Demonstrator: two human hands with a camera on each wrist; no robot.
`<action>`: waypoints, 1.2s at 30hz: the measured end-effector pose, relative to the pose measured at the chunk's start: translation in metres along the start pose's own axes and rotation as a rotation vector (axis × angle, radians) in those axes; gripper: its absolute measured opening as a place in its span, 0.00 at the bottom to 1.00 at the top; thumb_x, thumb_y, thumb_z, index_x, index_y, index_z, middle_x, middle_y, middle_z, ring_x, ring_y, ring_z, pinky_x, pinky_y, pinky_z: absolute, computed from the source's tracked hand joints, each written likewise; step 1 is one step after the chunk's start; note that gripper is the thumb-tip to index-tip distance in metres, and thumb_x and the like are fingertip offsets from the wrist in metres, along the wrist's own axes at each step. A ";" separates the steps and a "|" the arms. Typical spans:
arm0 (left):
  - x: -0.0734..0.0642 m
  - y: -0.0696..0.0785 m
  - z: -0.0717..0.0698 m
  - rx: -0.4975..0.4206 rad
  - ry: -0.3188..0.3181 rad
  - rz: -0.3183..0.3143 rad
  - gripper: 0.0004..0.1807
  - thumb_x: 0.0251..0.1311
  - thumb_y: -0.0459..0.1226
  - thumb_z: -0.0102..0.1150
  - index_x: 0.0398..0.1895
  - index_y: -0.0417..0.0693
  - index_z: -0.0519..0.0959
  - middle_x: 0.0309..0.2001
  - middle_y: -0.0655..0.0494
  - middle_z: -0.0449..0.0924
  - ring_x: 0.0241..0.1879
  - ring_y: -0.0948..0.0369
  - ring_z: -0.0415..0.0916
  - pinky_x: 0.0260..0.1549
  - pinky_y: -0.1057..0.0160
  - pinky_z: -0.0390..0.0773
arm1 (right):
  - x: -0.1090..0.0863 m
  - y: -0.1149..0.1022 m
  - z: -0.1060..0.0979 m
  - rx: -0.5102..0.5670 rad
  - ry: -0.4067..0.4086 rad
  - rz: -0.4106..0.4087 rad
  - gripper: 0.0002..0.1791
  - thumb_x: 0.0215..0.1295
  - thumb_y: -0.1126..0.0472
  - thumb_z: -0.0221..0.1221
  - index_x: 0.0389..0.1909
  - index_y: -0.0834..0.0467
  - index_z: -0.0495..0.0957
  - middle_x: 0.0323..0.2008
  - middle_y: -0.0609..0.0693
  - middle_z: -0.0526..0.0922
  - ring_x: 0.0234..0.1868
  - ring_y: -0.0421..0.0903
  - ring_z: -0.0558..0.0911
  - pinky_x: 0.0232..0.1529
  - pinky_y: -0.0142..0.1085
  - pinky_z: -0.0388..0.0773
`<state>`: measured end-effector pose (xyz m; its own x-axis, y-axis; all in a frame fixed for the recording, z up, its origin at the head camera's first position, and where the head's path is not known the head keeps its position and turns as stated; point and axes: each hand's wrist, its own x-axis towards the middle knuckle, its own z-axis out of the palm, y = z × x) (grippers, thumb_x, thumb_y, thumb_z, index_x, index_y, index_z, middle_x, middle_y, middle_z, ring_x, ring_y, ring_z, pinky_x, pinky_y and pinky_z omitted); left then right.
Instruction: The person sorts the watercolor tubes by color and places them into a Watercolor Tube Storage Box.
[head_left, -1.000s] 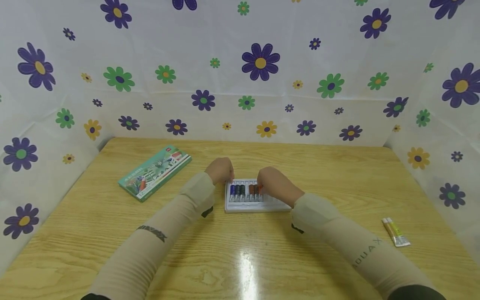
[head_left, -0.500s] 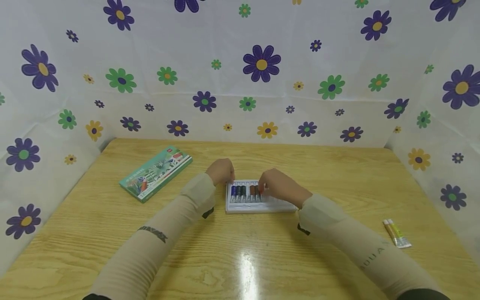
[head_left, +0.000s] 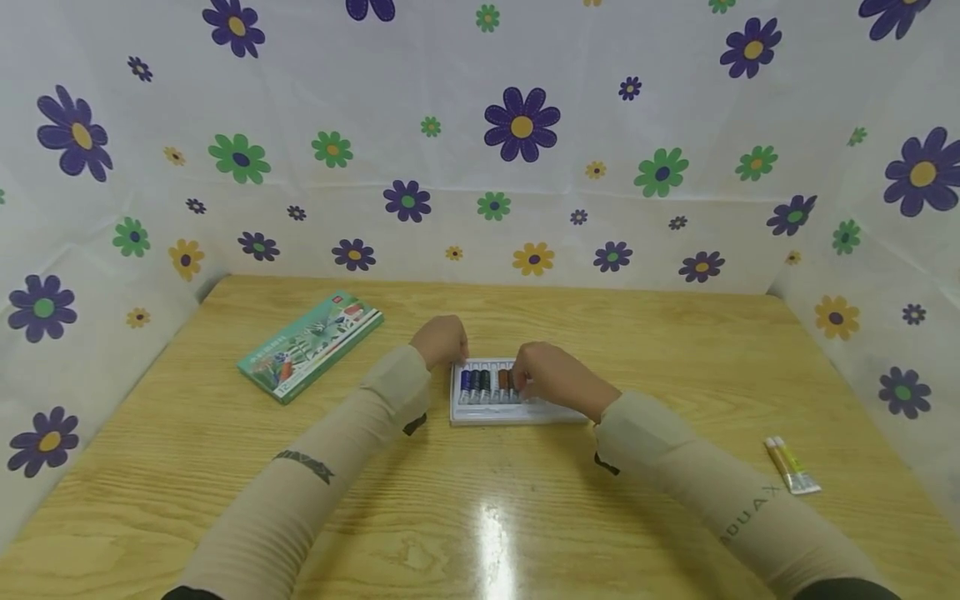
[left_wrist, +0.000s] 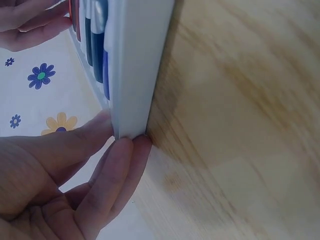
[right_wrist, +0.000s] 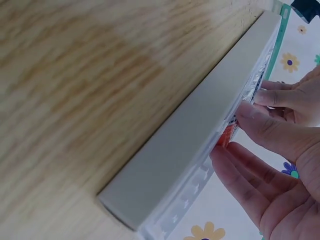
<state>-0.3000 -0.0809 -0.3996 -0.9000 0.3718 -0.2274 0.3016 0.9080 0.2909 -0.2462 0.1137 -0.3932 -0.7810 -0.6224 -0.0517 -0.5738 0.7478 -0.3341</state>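
A shallow white tray (head_left: 517, 420) holds a row of small paint tubes, with blue and dark ones (head_left: 476, 385) at the left and brown ones (head_left: 503, 384) toward the middle. My left hand (head_left: 441, 342) pinches the tray's far left corner; in the left wrist view its thumb and fingertips (left_wrist: 120, 150) meet at that corner. Over the tray's middle, my right hand (head_left: 558, 377) pinches an orange-red paint tube (right_wrist: 226, 135) between thumb and fingers, low at the tray's slots. That hand covers much of the tray's right part in the head view.
A green illustrated box (head_left: 311, 346) lies at an angle on the left of the wooden table (head_left: 405, 517). Two yellowish paint tubes (head_left: 791, 465) lie side by side at the right. Flower-printed cloth (head_left: 585, 175) hangs around the table's back and sides.
My right hand has shifted slightly right and toward me over the tray; the orange-red tube, visible at first, is now hidden by its fingers in the head view. The left hand stays put.
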 end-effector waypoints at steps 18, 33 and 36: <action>-0.001 0.001 -0.001 -0.001 -0.005 -0.015 0.02 0.51 0.30 0.65 0.25 0.40 0.85 0.31 0.49 0.86 0.20 0.66 0.70 0.31 0.68 0.76 | -0.005 0.008 -0.007 0.067 -0.012 -0.014 0.06 0.50 0.72 0.66 0.27 0.58 0.82 0.34 0.51 0.85 0.38 0.47 0.82 0.43 0.36 0.79; -0.001 0.000 -0.001 -0.025 -0.019 -0.017 0.02 0.52 0.30 0.64 0.26 0.40 0.85 0.31 0.50 0.86 0.21 0.65 0.70 0.30 0.68 0.76 | -0.056 0.039 -0.038 -0.005 -0.003 0.069 0.11 0.55 0.70 0.63 0.40 0.64 0.81 0.40 0.56 0.84 0.38 0.49 0.82 0.43 0.40 0.79; -0.001 0.000 -0.001 -0.026 -0.022 -0.017 0.02 0.52 0.30 0.64 0.26 0.40 0.85 0.31 0.50 0.86 0.22 0.65 0.71 0.30 0.68 0.76 | -0.071 0.048 -0.042 -0.013 -0.011 0.099 0.10 0.54 0.70 0.63 0.39 0.64 0.81 0.39 0.56 0.85 0.36 0.48 0.82 0.41 0.40 0.79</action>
<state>-0.2995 -0.0811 -0.3986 -0.8979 0.3605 -0.2528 0.2775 0.9091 0.3107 -0.2286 0.2030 -0.3662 -0.8310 -0.5482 -0.0944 -0.4976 0.8085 -0.3144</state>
